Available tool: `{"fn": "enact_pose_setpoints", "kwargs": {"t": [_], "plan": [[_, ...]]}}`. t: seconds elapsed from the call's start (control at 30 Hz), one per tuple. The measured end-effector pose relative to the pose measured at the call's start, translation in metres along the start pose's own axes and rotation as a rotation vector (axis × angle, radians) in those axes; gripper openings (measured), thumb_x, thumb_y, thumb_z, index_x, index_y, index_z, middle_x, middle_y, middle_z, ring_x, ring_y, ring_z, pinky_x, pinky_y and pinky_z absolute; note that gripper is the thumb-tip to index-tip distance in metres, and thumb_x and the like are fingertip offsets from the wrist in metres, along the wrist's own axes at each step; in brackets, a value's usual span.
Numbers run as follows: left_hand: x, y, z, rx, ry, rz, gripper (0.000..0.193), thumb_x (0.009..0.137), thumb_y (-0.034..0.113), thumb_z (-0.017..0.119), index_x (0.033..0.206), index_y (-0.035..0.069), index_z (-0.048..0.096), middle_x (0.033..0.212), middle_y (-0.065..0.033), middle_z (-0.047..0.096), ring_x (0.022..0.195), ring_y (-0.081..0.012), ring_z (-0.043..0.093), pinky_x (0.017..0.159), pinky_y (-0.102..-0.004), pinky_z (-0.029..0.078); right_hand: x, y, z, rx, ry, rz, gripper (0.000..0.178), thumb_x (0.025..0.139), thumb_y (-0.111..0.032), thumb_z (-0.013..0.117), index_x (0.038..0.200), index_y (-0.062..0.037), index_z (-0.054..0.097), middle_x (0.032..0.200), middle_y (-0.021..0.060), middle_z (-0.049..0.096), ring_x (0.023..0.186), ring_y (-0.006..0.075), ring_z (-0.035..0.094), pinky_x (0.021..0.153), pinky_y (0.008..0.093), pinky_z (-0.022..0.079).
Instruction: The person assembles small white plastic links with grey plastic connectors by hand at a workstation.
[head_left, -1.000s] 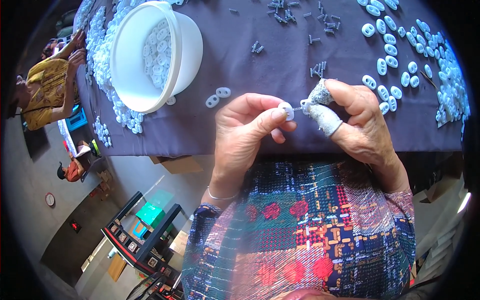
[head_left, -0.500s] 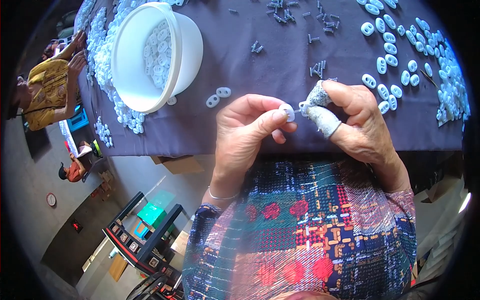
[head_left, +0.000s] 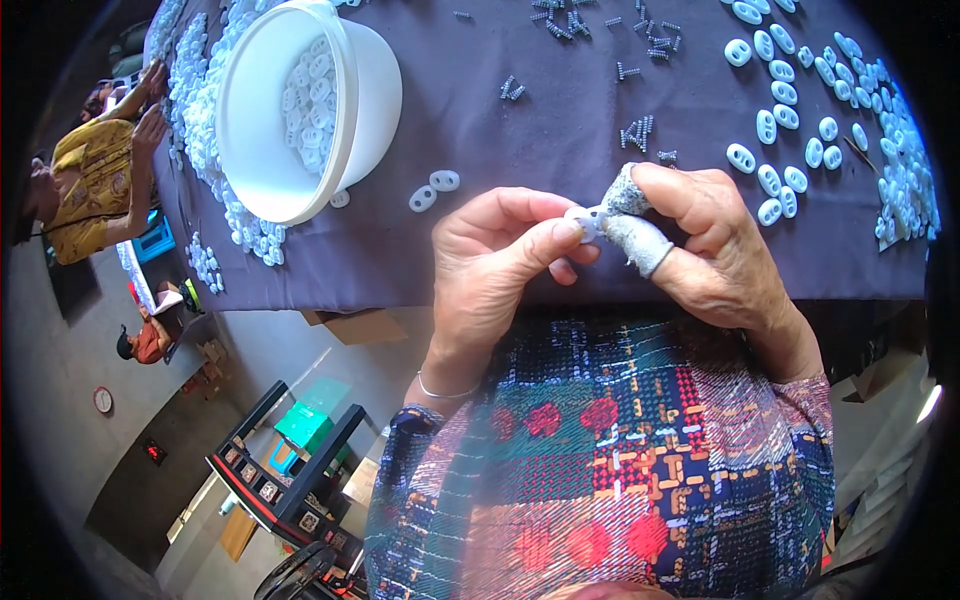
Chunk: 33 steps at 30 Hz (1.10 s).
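Note:
Above the table's near edge, my left hand [head_left: 490,245] pinches a white two-hole cord lock piece [head_left: 584,224] between thumb and forefinger. My right hand [head_left: 715,225], with grey fabric finger covers on thumb and forefinger, is closed on a small white plastic part and pushes it against the cord lock piece. Its covered fingertips hide most of that small part, and the spring between the two does not show now. Two white oval two-hole pieces [head_left: 434,190] lie on the cloth left of my hands. Small metal springs [head_left: 636,133] lie in loose groups beyond them.
A white plastic tub [head_left: 375,100] partly filled with white pieces stands at the left, beside a long heap of them [head_left: 190,95]. More pieces [head_left: 785,95] lie scattered at the right, near another heap [head_left: 905,170]. Two people sit at the far left; one wears a yellow top [head_left: 85,185].
My right hand has moved slightly left, bringing its small white part against the cord lock piece. The spring seen between them earlier has gone from sight. My left hand has barely moved.

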<state>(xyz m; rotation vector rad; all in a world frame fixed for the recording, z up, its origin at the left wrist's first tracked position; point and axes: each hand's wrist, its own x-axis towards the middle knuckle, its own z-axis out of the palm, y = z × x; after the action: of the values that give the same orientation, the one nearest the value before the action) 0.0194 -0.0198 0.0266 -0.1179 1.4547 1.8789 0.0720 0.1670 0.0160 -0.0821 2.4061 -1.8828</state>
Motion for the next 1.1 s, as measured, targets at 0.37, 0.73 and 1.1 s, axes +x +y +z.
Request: {"fn": "enact_pose_setpoints", "kwargs": {"t": [0.37, 0.73, 1.1], "plan": [[-0.0028, -0.0052, 0.0029, 0.019, 0.049, 0.054, 0.014, 0.082, 0.003, 0.066, 0.094, -0.003, 0.062, 0.084, -0.0093, 0.065, 0.069, -0.0133, 0.064, 0.060, -0.0214, 0.051, 0.0009, 0.0021, 0.0014, 0.014, 0.005, -0.035, 0.009, 0.074, -0.004, 0.059, 0.081, 0.0018, 0.056, 0.068, 0.0117, 0.054, 0.059, 0.0249, 0.055, 0.056, 0.0314, 0.041], [-0.0031, -0.0096, 0.0041, 0.012, 0.049, 0.131, 0.012, 0.081, 0.000, 0.065, 0.092, -0.004, 0.062, 0.082, -0.0088, 0.064, 0.066, -0.0129, 0.063, 0.060, -0.0212, 0.052, 0.0023, 0.0050, 0.0026, 0.128, -0.044, 0.016, 0.008, 0.074, -0.002, 0.058, 0.080, 0.0028, 0.055, 0.065, 0.0108, 0.053, 0.057, 0.0218, 0.056, 0.054, 0.0288, 0.040], [-0.0025, -0.0103, 0.0041, 0.015, 0.049, 0.133, 0.012, 0.080, -0.002, 0.066, 0.091, -0.004, 0.062, 0.083, -0.0088, 0.063, 0.066, -0.0131, 0.063, 0.059, -0.0212, 0.052, 0.0028, 0.0040, 0.0038, 0.202, -0.040, 0.035, 0.007, 0.076, -0.002, 0.055, 0.074, 0.0015, 0.050, 0.058, 0.0127, 0.045, 0.050, 0.0191, 0.044, 0.049, 0.0309, 0.035]]}}
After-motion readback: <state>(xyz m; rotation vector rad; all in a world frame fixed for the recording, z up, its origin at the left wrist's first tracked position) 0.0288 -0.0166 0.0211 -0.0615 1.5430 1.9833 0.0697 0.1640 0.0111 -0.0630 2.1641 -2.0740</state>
